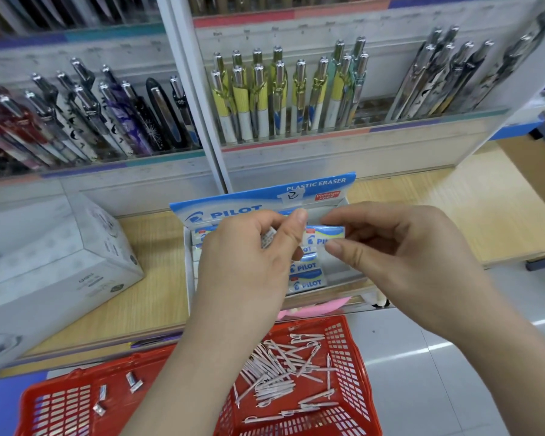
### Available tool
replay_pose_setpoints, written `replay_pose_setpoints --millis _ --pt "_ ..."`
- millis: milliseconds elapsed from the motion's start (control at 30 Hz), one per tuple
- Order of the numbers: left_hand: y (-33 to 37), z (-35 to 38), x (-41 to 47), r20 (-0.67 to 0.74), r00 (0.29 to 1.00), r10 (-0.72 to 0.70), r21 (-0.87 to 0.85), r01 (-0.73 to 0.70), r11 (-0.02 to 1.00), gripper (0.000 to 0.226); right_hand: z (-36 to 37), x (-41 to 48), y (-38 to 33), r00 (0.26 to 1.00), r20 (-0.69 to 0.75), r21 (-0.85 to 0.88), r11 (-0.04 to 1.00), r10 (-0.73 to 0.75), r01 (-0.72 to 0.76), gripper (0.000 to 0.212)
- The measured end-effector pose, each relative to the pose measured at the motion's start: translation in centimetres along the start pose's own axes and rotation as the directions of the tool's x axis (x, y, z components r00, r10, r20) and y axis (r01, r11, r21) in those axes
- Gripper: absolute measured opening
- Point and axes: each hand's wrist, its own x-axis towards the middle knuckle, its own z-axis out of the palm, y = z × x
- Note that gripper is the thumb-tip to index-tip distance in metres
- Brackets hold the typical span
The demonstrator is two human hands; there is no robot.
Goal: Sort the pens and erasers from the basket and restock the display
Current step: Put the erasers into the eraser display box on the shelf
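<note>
Together two hands (249, 256) (390, 247) pinch one eraser (326, 236); one red basket (350, 344) below.

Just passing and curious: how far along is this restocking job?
Done: stacked erasers already lie in the Pilot display box. In hand: the right hand pinches a wrapped eraser above the box, and the left hand grips what looks like a second eraser. Left: a few loose erasers and a heap of pens sit in the red basket.

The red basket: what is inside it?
Many pale pens lie heaped on the right of the basket, a few small erasers on the left. A forearm hides the middle part.
</note>
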Motion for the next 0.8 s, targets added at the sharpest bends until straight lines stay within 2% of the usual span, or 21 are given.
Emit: replay_pose_setpoints --millis 133,200,300,400,600,700,800 --pt "-0.1 0.5 0.6 -0.033 0.999 -0.031 0.002 0.031 1.000 0.041 0.2 0.4 0.2 0.987 -0.009 -0.228 0.961 -0.163 0.157 0.024" --pt "-0.3 0.5 0.6 -0.036 0.999 -0.017 0.061 0.019 0.998 0.037 0.0 0.8 0.5 0.976 -0.020 -0.367 0.910 -0.217 0.194 0.023" --pt "-0.7 0.2 0.3 0.014 1.000 -0.018 0.309 0.013 0.951 0.025 -0.5 1.8 1.1 0.958 -0.055 -0.536 0.818 -0.280 0.208 0.020" --pt "-0.9 -0.1 -0.2 0.081 0.997 -0.010 0.511 -0.033 0.859 0.044 0.2 2.4 1.9 0.955 -0.048 -0.620 0.758 -0.294 0.202 0.018" --pt "-0.8 -0.3 0.0 0.114 0.993 -0.023 0.539 -0.043 0.841 0.051 1.2 3.0 2.8 0.924 -0.143 -0.643 0.743 -0.354 0.185 0.009" --pt "-1.0 -0.3 0.1 0.118 0.993 -0.013 0.521 -0.050 0.852 0.051 1.7 2.9 3.2 0.927 -0.217 -0.583 0.802 -0.307 0.129 0.008" --pt "-1.2 -0.3 0.1 0.115 0.993 -0.011 0.510 -0.049 0.859 0.052 1.9 3.1 3.4 0.939 -0.254 -0.583 0.811 -0.231 0.042 0.007"
